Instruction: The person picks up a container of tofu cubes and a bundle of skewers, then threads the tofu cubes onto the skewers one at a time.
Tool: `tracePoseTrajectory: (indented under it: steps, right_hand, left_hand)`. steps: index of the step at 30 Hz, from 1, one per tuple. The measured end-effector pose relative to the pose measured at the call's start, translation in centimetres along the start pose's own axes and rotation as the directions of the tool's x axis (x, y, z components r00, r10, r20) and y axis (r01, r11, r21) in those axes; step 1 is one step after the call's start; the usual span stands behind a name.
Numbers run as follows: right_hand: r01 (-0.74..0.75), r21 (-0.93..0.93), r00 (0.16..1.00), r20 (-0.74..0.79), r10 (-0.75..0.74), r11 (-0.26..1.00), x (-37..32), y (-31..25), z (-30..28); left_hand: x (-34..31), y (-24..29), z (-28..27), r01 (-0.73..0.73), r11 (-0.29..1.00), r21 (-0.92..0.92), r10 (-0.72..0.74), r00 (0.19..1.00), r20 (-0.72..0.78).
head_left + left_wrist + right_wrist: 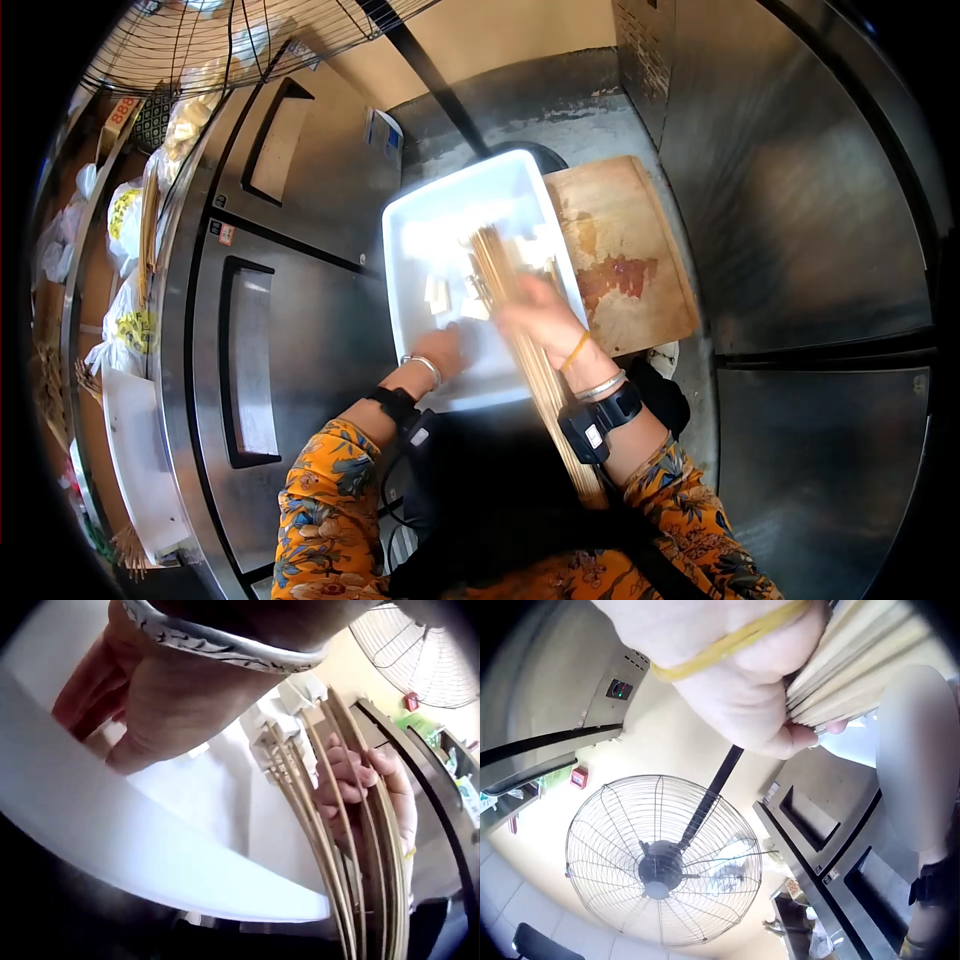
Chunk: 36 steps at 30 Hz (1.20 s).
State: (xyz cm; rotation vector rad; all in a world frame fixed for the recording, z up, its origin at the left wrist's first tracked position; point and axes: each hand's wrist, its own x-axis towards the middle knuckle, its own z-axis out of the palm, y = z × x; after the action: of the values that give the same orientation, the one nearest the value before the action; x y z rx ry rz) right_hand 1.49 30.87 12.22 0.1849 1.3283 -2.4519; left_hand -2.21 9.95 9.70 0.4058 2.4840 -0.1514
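Note:
My right hand (545,320) grips a thick bundle of bamboo skewers (493,255) slanting over the white plastic tub (395,270). In the left wrist view, white blocks (300,690) are stuck on the tips of several skewers, beside my right hand's curled fingers. My left hand (440,350) reaches down into the near left part of the tub, close to some loose white blocks (437,295). The tub's rim hides its fingertips in the left wrist view. A pale patch shows between thumb and fingers there, and I cannot tell whether it is a held block.
A stained wooden cutting board (625,250) lies right of the tub. Steel cabinets with handles (290,340) stand at the left, and steel doors (810,200) at the right. A wire-caged fan (664,859) is overhead. Bags (130,225) sit on the left shelves.

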Motion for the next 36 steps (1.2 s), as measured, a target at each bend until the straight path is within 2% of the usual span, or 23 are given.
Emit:
tracePoseTrajectory:
  steps: [4,7,8,9,10,12,13,16,22,25,26,28,31,36]
  right_hand:
    - [0.008,-0.065,1.000,-0.015,-0.009,0.998,0.1,-0.1,0.0]
    - [-0.010,0.064,1.000,0.004,0.010,0.998,0.1,0.4,0.0]
    - [-0.011,0.068,1.000,0.011,0.010,0.998,0.1,0.4,-0.1]
    - [-0.012,0.072,1.000,0.021,0.011,0.997,0.1,0.3,-0.1]
    - [-0.013,0.077,0.999,0.031,0.011,0.997,0.1,0.3,-0.1]
    - [0.003,0.072,1.000,0.028,-0.005,0.997,0.4,0.9,-0.3]
    - [0.011,0.069,1.000,0.026,-0.013,0.998,0.5,1.0,-0.3]
    - [-0.009,0.059,0.999,0.050,0.006,0.998,0.4,0.8,-0.3]
    - [-0.007,-0.051,0.996,0.089,0.011,0.999,0.2,0.5,-0.3]
    - [0.078,0.057,0.992,0.090,-0.083,0.995,0.5,1.3,0.0]
    - [0.082,0.038,0.992,0.097,-0.086,0.996,0.6,1.5,0.0]
    - [0.091,-0.002,0.989,0.113,-0.090,0.996,0.7,1.7,-0.1]
    - [0.001,-0.062,0.990,0.138,0.008,0.998,0.5,1.1,-0.2]
    - [0.025,0.019,0.990,0.140,-0.027,1.000,0.2,0.9,0.2]
  left_hand:
    - [0.9,-0.8,1.6,-0.022,0.999,-0.027,0.021,0.998,-0.053]
    - [0.4,-1.5,0.1,-0.200,0.958,-0.205,0.161,0.968,-0.191]
    - [0.4,-2.0,-0.4,-0.191,0.829,-0.525,0.101,0.975,-0.196]
    - [0.5,-2.7,-1.2,-0.169,0.599,-0.783,0.041,0.983,-0.181]
    - [0.3,-2.6,-2.6,-0.138,0.296,-0.945,-0.010,0.989,-0.147]
    - [-0.6,-1.9,-5.9,-0.147,0.022,-0.989,-0.136,0.980,-0.149]
    - [-0.3,-2.5,-6.7,-0.192,-0.104,-0.976,-0.108,0.978,-0.181]
    - [0.3,-2.6,-8.3,-0.223,-0.311,-0.924,-0.141,0.972,-0.187]
    - [2.5,-2.7,-8.8,-0.273,-0.394,-0.878,-0.149,0.961,-0.232]
    - [2.8,-2.3,-9.3,-0.274,-0.415,-0.867,-0.149,0.961,-0.232]
    - [2.9,-2.1,-9.4,-0.274,-0.424,-0.863,-0.151,0.961,-0.231]
    - [3.3,-2.1,-9.4,-0.265,-0.404,-0.876,-0.155,0.963,-0.220]
    - [3.5,-2.1,-9.4,-0.258,-0.342,-0.903,-0.153,0.964,-0.218]
    - [2.5,-1.1,-10.1,-0.261,-0.224,-0.939,-0.151,0.961,-0.231]
